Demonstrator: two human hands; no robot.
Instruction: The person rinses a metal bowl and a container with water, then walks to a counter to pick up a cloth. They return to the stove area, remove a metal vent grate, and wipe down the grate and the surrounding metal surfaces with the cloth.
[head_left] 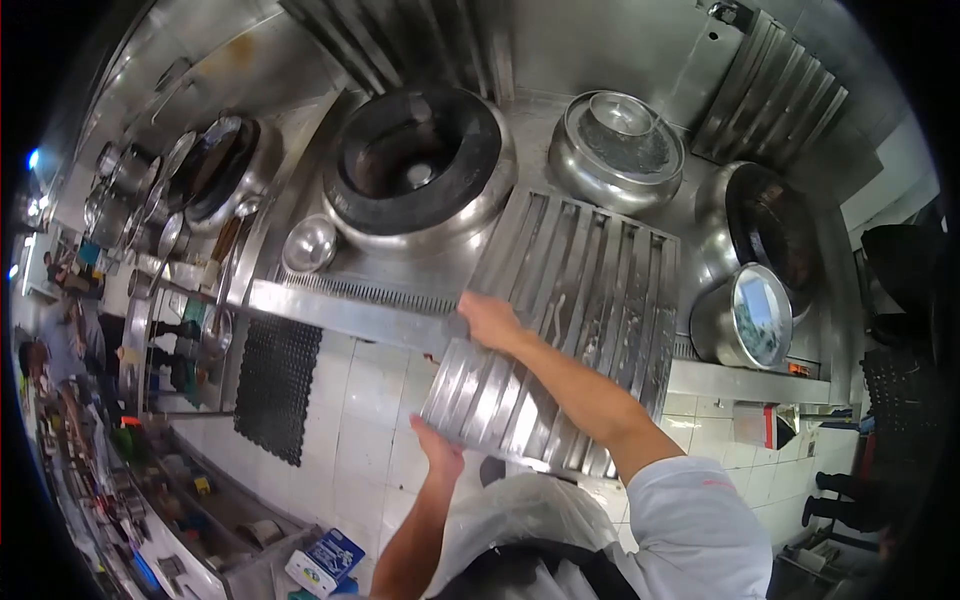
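Ribbed steel panel [590, 290] lies tilted across the counter [340, 305] front edge, between the wok burner [415, 160] and a steel pot [745, 320], lower end overhanging the tiled floor. Right hand [488, 320] grips its left edge; left hand [438, 447] clasps the lower corner.

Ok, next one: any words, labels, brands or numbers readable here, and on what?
No text is readable.
On the blue and white box: print too blurred.
On the white sleeve: small red mark, too small.
On the ribbed metal panel: no lettering visible.
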